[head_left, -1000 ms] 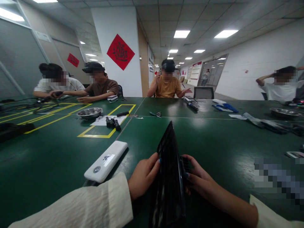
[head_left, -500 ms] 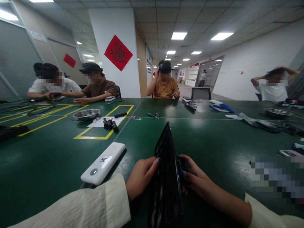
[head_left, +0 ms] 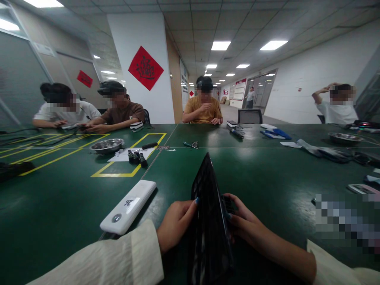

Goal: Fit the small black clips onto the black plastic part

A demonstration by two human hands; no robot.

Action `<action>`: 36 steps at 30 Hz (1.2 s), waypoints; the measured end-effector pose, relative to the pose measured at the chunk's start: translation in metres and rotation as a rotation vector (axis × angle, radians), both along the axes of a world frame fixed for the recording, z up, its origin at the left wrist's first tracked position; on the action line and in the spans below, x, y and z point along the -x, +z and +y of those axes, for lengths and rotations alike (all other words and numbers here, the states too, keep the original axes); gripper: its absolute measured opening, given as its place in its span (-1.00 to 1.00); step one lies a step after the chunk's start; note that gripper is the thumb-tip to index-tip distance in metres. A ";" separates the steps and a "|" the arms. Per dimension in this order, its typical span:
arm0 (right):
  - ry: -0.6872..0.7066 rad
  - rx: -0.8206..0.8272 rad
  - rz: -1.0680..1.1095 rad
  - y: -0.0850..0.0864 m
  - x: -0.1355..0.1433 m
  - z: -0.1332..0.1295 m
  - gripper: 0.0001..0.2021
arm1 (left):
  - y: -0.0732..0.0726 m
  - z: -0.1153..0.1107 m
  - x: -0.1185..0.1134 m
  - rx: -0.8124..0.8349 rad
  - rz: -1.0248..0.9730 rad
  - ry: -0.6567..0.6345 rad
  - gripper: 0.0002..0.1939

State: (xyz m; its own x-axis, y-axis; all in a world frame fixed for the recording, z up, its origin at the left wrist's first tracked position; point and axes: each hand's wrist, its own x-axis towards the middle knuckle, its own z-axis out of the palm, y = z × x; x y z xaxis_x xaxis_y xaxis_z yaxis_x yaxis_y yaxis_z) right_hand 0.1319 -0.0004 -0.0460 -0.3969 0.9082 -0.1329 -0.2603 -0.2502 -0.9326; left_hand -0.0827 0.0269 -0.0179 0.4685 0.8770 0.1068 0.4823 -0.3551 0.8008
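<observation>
A glossy black flat panel (head_left: 209,221) stands on edge in front of me, seen almost side-on; its exact kind I cannot make out. My left hand (head_left: 178,221) grips its left side, thumb pressed along the near face and the other fingers curled out of sight. On the opposite side, my right hand (head_left: 245,221) is closed around a small black ribbed part (head_left: 228,204) against the panel's back. Whether that part is joined to the panel is hidden. To the left of my left hand lies a white power bank (head_left: 129,208) marked 26, on the green table (head_left: 267,178).
Further off are a metal bowl (head_left: 107,145), several black cylinders (head_left: 137,157) on white paper, pliers (head_left: 190,144) and a blue cloth (head_left: 276,133). Another bowl (head_left: 346,137) stands at right. Co-workers sit around the far side, one person (head_left: 204,107) straight ahead.
My hands keep their hold, and the panel has tilted very slightly. Across the table, the person ahead has lowered a hand from the head to the face. My view has shifted a little.
</observation>
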 end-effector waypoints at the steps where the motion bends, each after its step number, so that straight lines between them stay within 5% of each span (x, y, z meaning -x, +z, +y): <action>1: 0.002 -0.002 0.000 0.000 0.000 0.000 -0.17 | 0.000 -0.001 0.000 -0.012 -0.002 0.009 -0.42; 21: 0.009 -0.022 -0.007 -0.009 -0.003 0.001 -0.16 | 0.001 -0.005 0.000 -0.151 0.149 0.058 -0.58; 36: 0.011 -0.059 -0.019 -0.013 -0.005 -0.001 -0.25 | 0.004 -0.004 0.001 -0.090 0.094 -0.051 -0.43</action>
